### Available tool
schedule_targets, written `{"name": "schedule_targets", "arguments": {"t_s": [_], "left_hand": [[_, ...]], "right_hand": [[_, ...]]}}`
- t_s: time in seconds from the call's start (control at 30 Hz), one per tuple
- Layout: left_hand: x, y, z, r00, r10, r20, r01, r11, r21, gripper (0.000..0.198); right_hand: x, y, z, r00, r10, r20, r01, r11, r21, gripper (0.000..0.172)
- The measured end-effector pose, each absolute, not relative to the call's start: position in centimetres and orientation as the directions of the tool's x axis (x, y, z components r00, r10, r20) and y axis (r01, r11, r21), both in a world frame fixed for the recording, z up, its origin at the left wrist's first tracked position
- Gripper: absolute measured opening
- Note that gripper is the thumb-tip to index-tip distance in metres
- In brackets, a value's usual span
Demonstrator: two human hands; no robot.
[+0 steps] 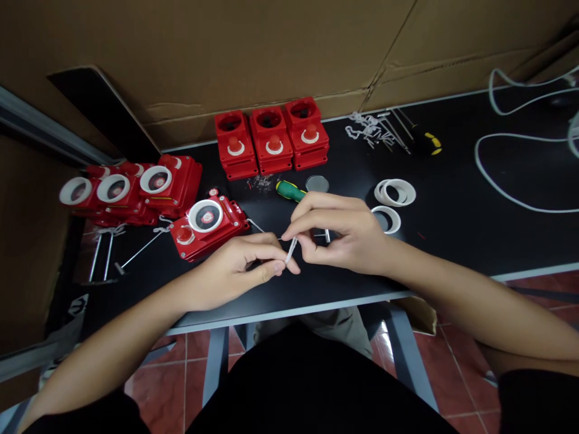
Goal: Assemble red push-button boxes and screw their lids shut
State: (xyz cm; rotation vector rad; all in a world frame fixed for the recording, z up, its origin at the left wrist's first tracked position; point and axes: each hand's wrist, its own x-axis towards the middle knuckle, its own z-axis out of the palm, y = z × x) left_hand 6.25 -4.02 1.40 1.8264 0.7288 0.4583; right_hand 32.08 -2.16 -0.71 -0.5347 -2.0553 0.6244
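Between my hands is a short doubled length of thin white cord or chain (292,249). My left hand (246,265) pinches its lower end between thumb and fingers. The upper end is in the fingertips of my right hand (344,232). A thin white strand runs from the right side of the near red box (194,244) toward my fingers. That box lies tilted, with a white ring round its window and a red knob. A shiny metal bar (327,235) shows just behind my right hand, partly hidden by it.
Red boxes with white rings (156,179) crowd the left, metal rods (107,256) before them. Three red boxes (274,141) stand at the back. A green screwdriver (290,190), a clear disc (317,183), white rings (395,193), a pile of chains (366,128) and a white cable (482,166) lie about.
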Motion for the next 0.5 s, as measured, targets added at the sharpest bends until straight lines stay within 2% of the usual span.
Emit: {"name": "schedule_targets", "arguments": {"t_s": [0.23, 0.33, 0.43, 0.5], "left_hand": [[6.0, -4.1, 1.8, 0.710, 0.700, 0.071, 0.308, -0.400, 0.863, 0.020], [6.1, -4.1, 2.0, 0.665, 0.736, 0.129, 0.264, -0.393, 0.881, 0.014], [6.2, -4.1, 2.1, 0.581, 0.790, 0.196, 0.195, -0.368, 0.909, 0.011], [6.3, -4.2, 2.0, 0.488, 0.844, 0.223, 0.181, -0.348, 0.920, 0.012]], "right_hand": [[32.8, -1.7, 0.1, -0.509, 0.567, 0.648, 0.199, 0.810, -0.552, 0.013], [32.6, -1.9, 0.2, -0.474, 0.643, 0.602, 0.164, 0.736, -0.657, 0.011], [32.0, -2.3, -0.2, -0.435, 0.773, 0.463, 0.087, 0.547, -0.832, 0.004], [31.5, -2.6, -0.7, -0.428, 0.813, 0.394, 0.046, 0.455, -0.889, 0.008]]}}
